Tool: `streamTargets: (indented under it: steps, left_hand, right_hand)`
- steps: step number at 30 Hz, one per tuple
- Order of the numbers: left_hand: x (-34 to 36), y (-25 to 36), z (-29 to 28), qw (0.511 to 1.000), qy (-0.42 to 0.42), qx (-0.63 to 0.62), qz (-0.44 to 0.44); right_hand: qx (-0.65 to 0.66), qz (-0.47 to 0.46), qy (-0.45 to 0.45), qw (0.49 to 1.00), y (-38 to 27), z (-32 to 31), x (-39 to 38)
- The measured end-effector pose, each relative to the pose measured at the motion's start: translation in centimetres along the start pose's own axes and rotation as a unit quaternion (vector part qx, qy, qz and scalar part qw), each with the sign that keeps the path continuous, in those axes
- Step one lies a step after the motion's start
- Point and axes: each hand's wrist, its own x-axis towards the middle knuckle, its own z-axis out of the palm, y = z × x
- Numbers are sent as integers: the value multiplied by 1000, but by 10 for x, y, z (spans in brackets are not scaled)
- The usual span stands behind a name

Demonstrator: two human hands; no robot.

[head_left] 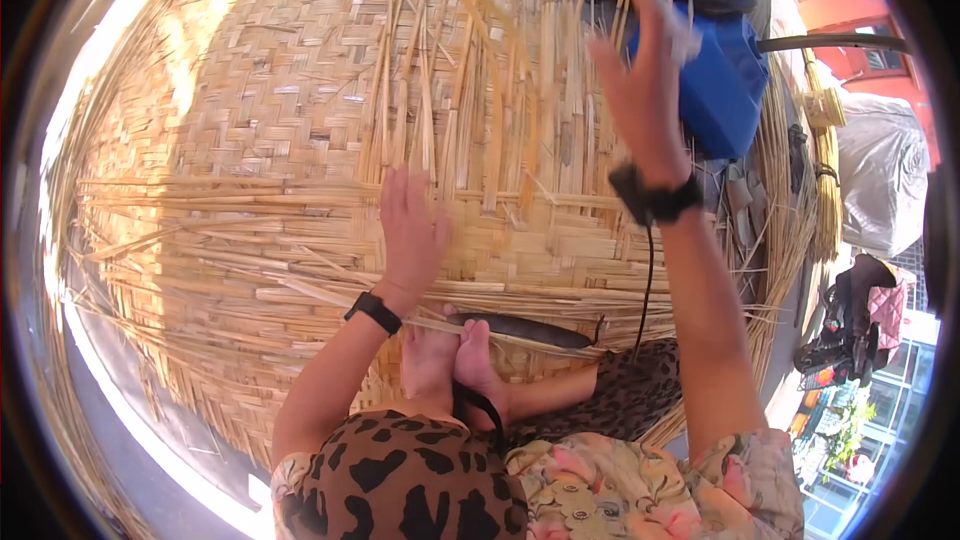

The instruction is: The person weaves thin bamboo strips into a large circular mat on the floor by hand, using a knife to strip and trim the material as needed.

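Note:
A large round woven bamboo mat fills the view in front of me, with many loose strips standing up from its middle. My left hand lies flat on the weave with fingers spread, pressing on the strips. My right hand is raised and blurred above the mat's right side, fingers apart, close to several upright strips; whether it pinches one I cannot tell. Both wrists wear black bands. My bare feet rest on the mat's near edge beside a dark curved blade.
A blue bag and grey cloth lie past the mat's right edge. A bundle of bamboo strips stands at the right. Grey pavement shows at the lower left. Bags and goods sit at the far right.

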Motion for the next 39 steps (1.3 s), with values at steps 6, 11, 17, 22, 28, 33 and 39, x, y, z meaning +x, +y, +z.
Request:
streamTargets:
  steps: [6, 11, 17, 22, 28, 33, 39]
  left_hand:
    - [-16, 18, 3, 966, -216, 142, 22]
    - [-12, 26, 12, 954, -233, 188, 31]
    - [-11, 37, 25, 948, -242, 207, 12]
    - [-5, 54, 37, 946, -243, 216, -9]
    - [-12, 53, 40, 937, -239, 256, -3]
    - [0, 55, 27, 925, -275, 260, 34]
    - [-1, 73, 29, 919, -274, 282, 15]
  right_hand:
    - [-27, 160, -190, 968, 49, -28, -199]
    - [-60, 92, -391, 914, 60, -21, -216]
    - [49, 227, -418, 878, 89, -8, -204]
    - [27, 234, -445, 864, 98, 2, -216]
    - [51, 214, -430, 876, 76, -1, -225]
    - [59, 185, -444, 875, 90, -15, -227]
    - [9, 311, -300, 902, 84, 39, -224]
